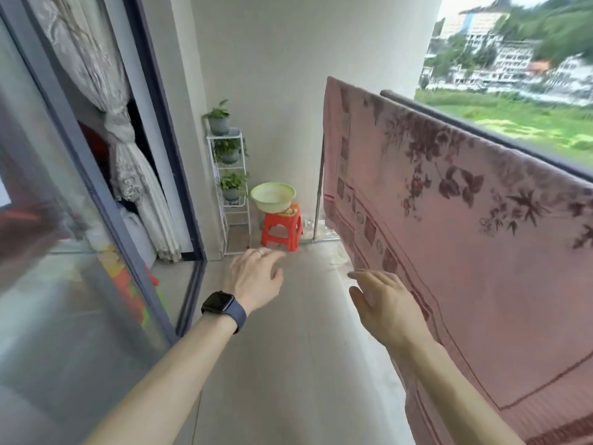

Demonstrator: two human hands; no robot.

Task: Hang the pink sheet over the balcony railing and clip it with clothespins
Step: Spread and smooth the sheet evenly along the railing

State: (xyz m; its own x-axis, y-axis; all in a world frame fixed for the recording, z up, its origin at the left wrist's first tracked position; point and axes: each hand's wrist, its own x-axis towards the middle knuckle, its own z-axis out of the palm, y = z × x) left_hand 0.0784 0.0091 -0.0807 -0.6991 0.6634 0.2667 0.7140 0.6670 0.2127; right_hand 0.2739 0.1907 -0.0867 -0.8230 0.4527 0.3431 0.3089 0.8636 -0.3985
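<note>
The pink sheet, printed with dark red flowers and a patterned border, hangs draped over the dark balcony railing on the right. My right hand is open, fingers apart, just beside the sheet's lower border, and I cannot tell whether it touches the cloth. My left hand, with a ring and a dark smartwatch on the wrist, hovers open over the floor in the middle, holding nothing. No clothespins are visible on the sheet or in either hand.
A pale green basin sits on a red plastic stool at the far end. A white plant rack with three potted plants stands beside it. A sliding glass door and tied curtain line the left side.
</note>
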